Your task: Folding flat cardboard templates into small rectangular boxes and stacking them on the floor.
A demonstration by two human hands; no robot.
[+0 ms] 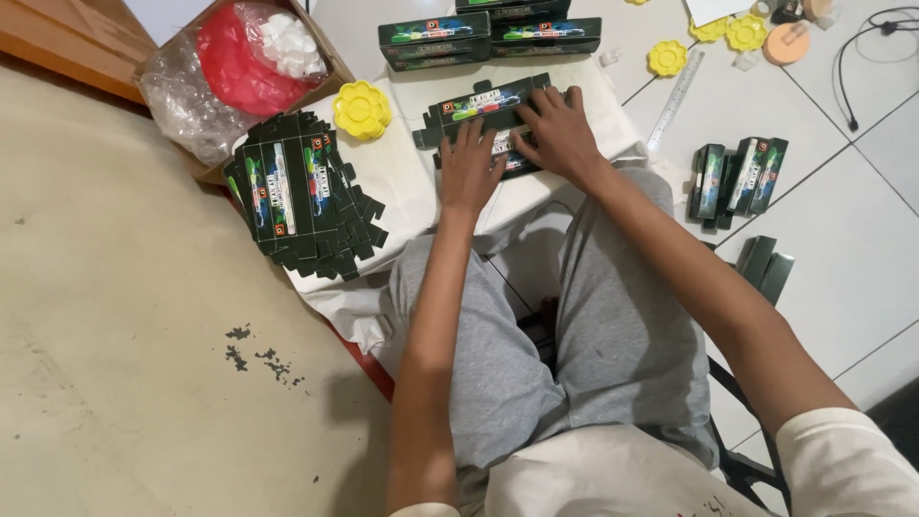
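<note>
Pressing down on a flat black carton blank (483, 107), both hands work on the white cloth (402, 177) spread over the tiled floor (823, 249). Left hand (469, 170) lies flat, fingers (467, 134) extended, pinning the blank's near edge; right hand (560, 134) covers the right part, fingers spread, gripping nothing. Step in hand, by judgement: folding or creasing the blank into a box. Next move likely calls for lifting a flap while one palm holds the panel. Stack of unfolded blanks (302, 196) lies left; finished boxes (742, 177) right. Flaps under the palms are hidden; yellow flower-shaped pieces (362, 108) unclear in purpose.
</note>
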